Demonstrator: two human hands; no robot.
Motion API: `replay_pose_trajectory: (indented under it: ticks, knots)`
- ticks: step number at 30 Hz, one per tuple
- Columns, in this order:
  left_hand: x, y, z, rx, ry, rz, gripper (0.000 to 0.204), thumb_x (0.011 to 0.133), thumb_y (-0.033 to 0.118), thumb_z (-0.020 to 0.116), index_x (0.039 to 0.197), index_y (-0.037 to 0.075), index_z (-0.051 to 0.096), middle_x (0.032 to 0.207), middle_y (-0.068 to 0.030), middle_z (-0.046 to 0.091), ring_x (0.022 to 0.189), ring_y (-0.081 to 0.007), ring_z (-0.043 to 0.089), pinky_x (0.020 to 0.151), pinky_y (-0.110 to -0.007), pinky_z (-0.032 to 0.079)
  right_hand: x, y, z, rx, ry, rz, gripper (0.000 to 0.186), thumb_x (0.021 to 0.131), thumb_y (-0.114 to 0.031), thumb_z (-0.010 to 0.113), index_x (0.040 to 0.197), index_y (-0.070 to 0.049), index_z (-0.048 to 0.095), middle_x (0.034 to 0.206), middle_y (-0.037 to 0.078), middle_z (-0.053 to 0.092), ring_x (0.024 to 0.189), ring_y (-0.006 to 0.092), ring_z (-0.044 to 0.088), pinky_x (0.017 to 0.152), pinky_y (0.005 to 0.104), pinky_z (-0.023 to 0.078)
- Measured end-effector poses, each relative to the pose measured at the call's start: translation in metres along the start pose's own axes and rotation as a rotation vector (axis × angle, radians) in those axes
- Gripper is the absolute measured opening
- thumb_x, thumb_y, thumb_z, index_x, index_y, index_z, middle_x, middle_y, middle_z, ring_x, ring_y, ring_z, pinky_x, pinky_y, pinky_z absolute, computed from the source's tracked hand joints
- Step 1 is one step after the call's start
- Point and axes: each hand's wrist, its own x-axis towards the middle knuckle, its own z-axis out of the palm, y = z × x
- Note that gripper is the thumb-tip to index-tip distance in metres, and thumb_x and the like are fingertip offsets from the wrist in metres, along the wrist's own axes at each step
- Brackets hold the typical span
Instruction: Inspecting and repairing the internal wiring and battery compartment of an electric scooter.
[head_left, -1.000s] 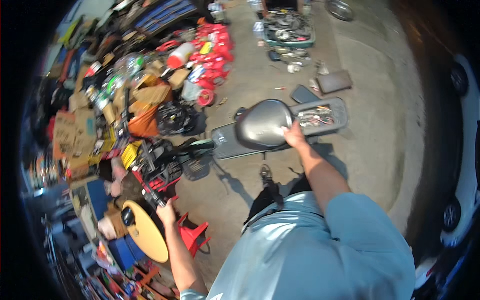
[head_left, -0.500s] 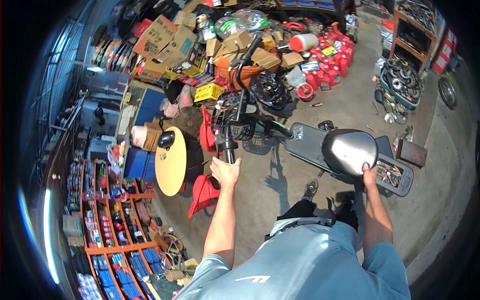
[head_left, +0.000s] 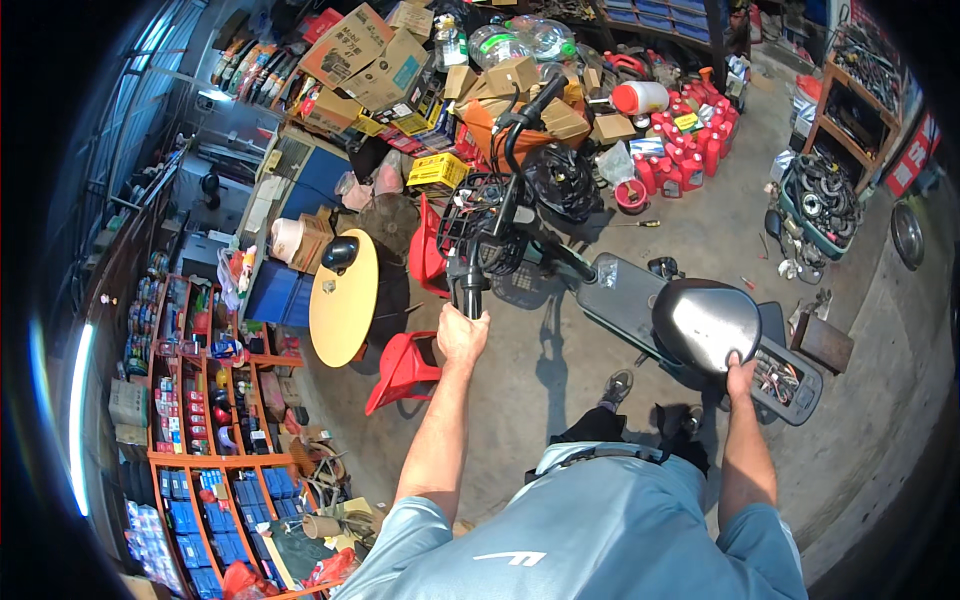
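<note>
My left hand (head_left: 462,335) is wrapped round the end of a black handlebar grip (head_left: 470,292) on an electric scooter (head_left: 625,300), whose black basket (head_left: 470,220) and exposed wires are at the front. My right hand (head_left: 738,372) grips the edge of a glossy dark seat (head_left: 700,312) sitting over the rear part of the scooter. Behind it lies an open compartment (head_left: 790,400) with bundled wires inside. My shoes show on the concrete floor below the scooter.
Red plastic chairs (head_left: 405,375) and a yellow oval table (head_left: 340,310) stand left. Piled cardboard boxes (head_left: 345,50), red containers (head_left: 690,170) and a black bag (head_left: 565,190) lie beyond. A tub of metal parts (head_left: 815,205), a metal box (head_left: 820,345) and orange shelving (head_left: 215,455) surround the area.
The view has swung, bringing the shelving and handlebar into fuller sight. My left hand stays at the handlebar grip and my right hand stays on the seat's edge.
</note>
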Motion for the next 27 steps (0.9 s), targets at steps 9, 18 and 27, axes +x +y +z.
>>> replay_pose_trajectory:
  ticks: [9,18,27]
  knots:
    - [-0.013,-0.005,0.016,0.048,0.278,0.272,0.065,0.077,0.020,0.080,0.131,0.002,0.048,0.138,-0.0248,0.046,0.129,-0.0408,0.046,0.109,-0.053,0.037,-0.012,-0.019,-0.007,-0.014,-0.003,0.051,0.072,0.095,-0.027,0.066,0.146,0.013,0.033,0.144,0.029,0.049,0.133,0.0374,0.049,0.117,0.0374,0.030]
    - [0.002,-0.003,0.012,-0.090,-0.039,0.029,0.050,0.087,0.024,0.074,0.126,0.006,0.049,0.098,-0.0240,0.071,0.095,-0.0449,0.069,0.083,-0.055,0.053,-0.014,-0.033,-0.004,0.197,-0.124,0.363,0.085,0.090,-0.036,0.072,0.153,-0.011,0.020,0.136,0.017,0.053,0.105,0.0332,0.062,0.056,0.0413,0.056]
    - [0.044,-0.024,0.011,-0.014,-0.017,0.014,0.050,0.084,0.020,0.076,0.124,0.005,0.051,0.094,-0.0240,0.071,0.093,-0.0439,0.069,0.082,-0.054,0.054,-0.017,-0.041,0.037,0.196,-0.104,0.341,0.079,0.090,-0.024,0.072,0.150,-0.009,0.023,0.130,0.018,0.055,0.096,0.0298,0.064,0.045,0.0350,0.053]
